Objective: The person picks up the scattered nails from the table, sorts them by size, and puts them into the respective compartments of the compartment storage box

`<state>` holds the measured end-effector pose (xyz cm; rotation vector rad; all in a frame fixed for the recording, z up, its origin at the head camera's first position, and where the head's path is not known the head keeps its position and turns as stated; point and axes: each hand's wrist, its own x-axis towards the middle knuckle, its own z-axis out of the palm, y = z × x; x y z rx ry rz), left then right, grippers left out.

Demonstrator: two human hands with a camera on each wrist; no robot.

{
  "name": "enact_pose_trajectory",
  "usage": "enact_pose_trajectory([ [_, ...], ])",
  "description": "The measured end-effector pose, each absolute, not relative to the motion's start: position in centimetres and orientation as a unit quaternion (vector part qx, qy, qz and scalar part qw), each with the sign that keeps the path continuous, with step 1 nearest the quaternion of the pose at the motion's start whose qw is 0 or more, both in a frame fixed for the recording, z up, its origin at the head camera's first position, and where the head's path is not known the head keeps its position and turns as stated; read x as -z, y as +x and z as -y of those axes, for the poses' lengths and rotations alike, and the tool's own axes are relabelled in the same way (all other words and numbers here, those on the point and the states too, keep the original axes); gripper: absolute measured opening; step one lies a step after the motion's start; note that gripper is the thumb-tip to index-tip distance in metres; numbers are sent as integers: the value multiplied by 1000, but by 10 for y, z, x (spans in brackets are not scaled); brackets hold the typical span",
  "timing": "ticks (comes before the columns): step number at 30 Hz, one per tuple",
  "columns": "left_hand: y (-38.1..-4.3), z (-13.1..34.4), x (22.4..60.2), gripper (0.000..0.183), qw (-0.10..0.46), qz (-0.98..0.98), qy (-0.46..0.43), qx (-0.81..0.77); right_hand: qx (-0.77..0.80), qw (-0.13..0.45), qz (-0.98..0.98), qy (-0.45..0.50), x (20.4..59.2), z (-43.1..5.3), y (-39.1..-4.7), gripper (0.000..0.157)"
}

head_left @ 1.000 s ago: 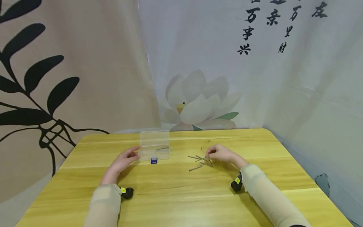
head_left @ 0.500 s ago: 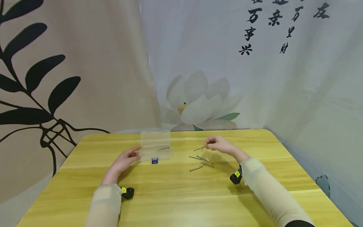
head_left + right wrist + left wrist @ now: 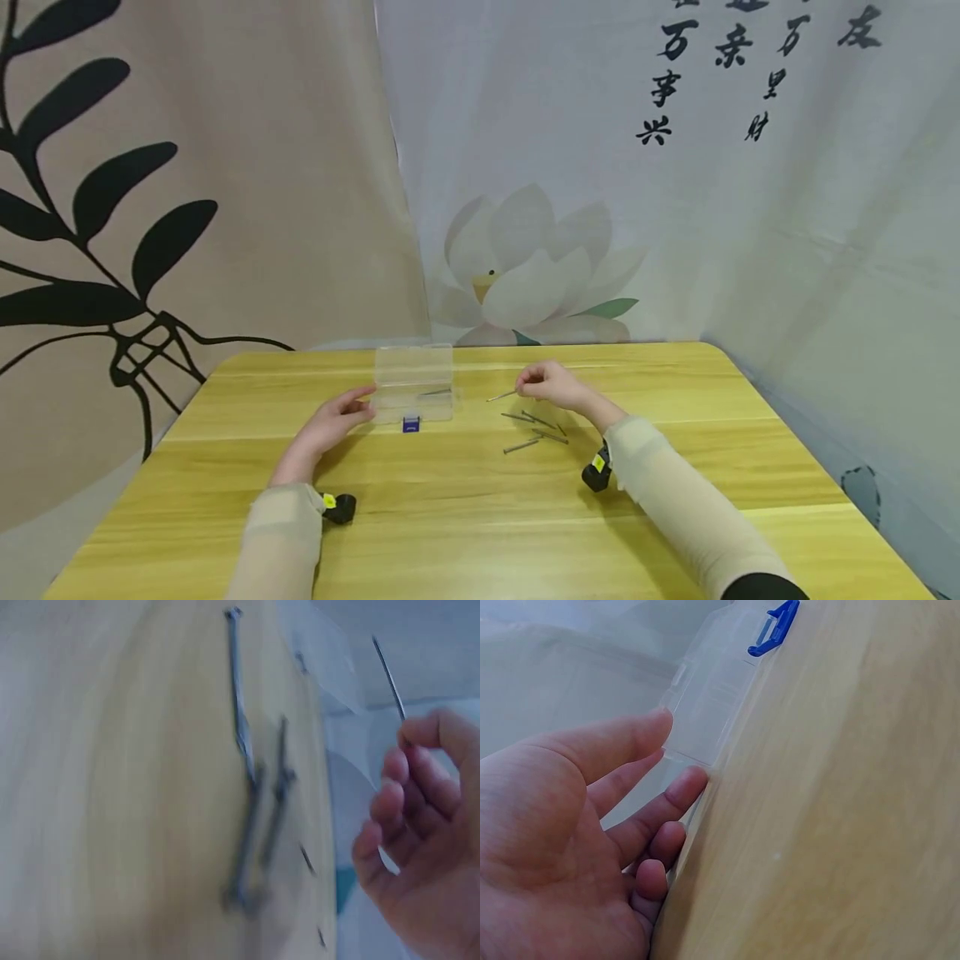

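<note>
A clear plastic box (image 3: 414, 408) with a blue latch (image 3: 411, 425) stands with its lid raised near the table's back edge. My left hand (image 3: 343, 421) holds the box by its left side, thumb and fingertips at its corner in the left wrist view. Between thumb and index finger, my right hand (image 3: 551, 385) pinches a thin metal nail (image 3: 501, 396), whose tip points left toward the box. The nail is raised off the table in the right wrist view. Below this hand lies a loose group of nails (image 3: 550, 436). A nail (image 3: 435, 392) shows inside the box.
Two small nails (image 3: 307, 859) lie apart from the group in the right wrist view. The wooden table (image 3: 465, 517) ends at a printed cloth backdrop (image 3: 540, 167) behind the box.
My right hand has lifted a nail from the group and carried it back and left toward the box. The left hand stays at the box's left side.
</note>
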<state>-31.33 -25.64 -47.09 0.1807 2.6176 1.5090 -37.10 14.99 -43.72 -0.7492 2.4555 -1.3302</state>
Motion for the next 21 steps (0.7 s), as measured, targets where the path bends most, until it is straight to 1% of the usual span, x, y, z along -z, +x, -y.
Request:
enact_pose_trajectory([
  [5, -313, 258, 469, 54, 58, -863, 59, -499, 457, 80, -857, -223, 446, -112, -377, 13],
  [11, -312, 256, 471, 53, 57, -862, 54, -501, 460, 44, -864, -201, 448, -72, -381, 12],
  [21, -311, 256, 472, 52, 53, -858, 48, -509, 450, 40, -868, -208, 454, -25, -391, 12],
])
